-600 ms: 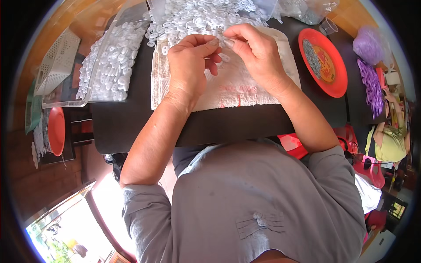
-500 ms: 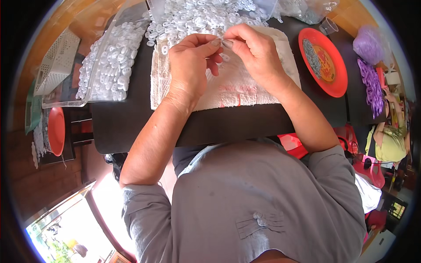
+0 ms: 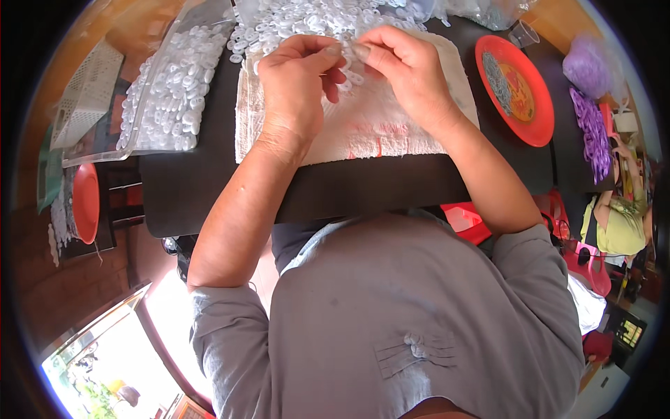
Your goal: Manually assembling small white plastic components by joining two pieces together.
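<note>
My left hand [image 3: 296, 80] is pinched, thumb against fingers, over the back part of a pale towel [image 3: 391, 140]. A short way to its right, my right hand [image 3: 408, 73] also pinches, its fingertips pointing at the left ones across a narrow gap. Whatever the fingertips hold is too small to make out. Just beyond both hands spreads a heap of small white ring-shaped plastic pieces [image 3: 293, 21]. A few of these pieces show between and below the fingertips, where I cannot tell held from loose.
Left of the towel stands a clear bin [image 3: 132, 150] of similar white pieces [image 3: 167, 98]. On the right, a red plate [image 3: 541, 122] holds thin grey metal pieces [image 3: 495, 80]. Beyond it are a clear cup [image 3: 523, 33] and purple links [image 3: 590, 136]. Another person [image 3: 618, 227] is at far right.
My fingertips have drawn slightly apart, from nearly touching to a narrow gap. The whole view has shifted a little, so the table and towel sit slightly higher in the picture.
</note>
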`<state>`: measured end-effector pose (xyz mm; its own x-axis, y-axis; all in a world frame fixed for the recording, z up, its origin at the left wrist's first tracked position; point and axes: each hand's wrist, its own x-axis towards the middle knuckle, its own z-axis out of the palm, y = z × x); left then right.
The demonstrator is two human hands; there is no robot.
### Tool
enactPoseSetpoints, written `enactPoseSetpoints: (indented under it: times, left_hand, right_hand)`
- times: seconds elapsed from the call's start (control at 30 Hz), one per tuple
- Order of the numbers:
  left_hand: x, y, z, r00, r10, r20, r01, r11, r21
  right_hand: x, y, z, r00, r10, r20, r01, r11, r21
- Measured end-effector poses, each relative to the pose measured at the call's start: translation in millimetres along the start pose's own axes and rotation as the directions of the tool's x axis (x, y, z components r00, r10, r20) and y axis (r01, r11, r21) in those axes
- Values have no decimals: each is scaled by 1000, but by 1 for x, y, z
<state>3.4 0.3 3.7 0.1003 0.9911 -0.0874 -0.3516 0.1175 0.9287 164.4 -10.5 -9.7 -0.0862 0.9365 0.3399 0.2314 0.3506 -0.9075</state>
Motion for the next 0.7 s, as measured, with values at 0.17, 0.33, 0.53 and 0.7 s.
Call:
enactPoseSetpoints:
  times: [0.17, 0.33, 0.53, 0.7]
  left_hand:
    - [11, 5, -17, 994, 0, -106, -7, 998, -67]
    - [10, 7, -16, 993, -55, -108, 44, 994, -100]
    - [10, 4, -14, 993, -88, -77, 80, 991, -105]
    - [11, 4, -16, 994, -79, -78, 72, 993, -93]
  right_hand:
    - [-5, 10, 4, 912, -380, 150, 376, 637, -673]
    - [-7, 5, 12, 897, -337, 286, 413, 410, -813]
    - [-8, 3, 5, 862, -365, 351, 492, 440, -751]
    - [-8, -14, -15, 848, -241, 472, 498, 667, -554]
